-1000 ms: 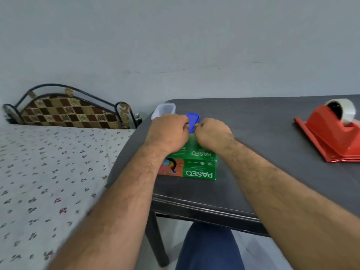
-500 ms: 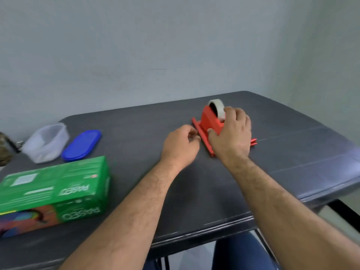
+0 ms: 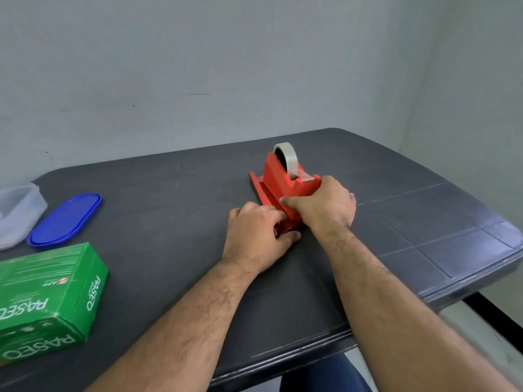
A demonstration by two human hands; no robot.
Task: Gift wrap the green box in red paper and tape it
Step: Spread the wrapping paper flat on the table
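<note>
Colours here: the box [image 3: 48,295] is bright green with white "PASEO" lettering and thin white stripes on top. The tape dispenser [image 3: 285,176] is orange-red, holding a roll of tape [image 3: 290,157] that's milky off-white. The folded paper [image 3: 283,226] is glossy red. The oval lid [image 3: 65,219] is deep blue, the container [image 3: 17,210] frosted clear, the table [image 3: 169,193] charcoal black, the wall [image 3: 198,66] pale grey.

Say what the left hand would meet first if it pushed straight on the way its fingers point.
The left hand already grips the near end of the folded red paper. Pushed straight on, it would probably meet the red tape dispenser standing on that paper, though depth is hard to judge here.
</note>
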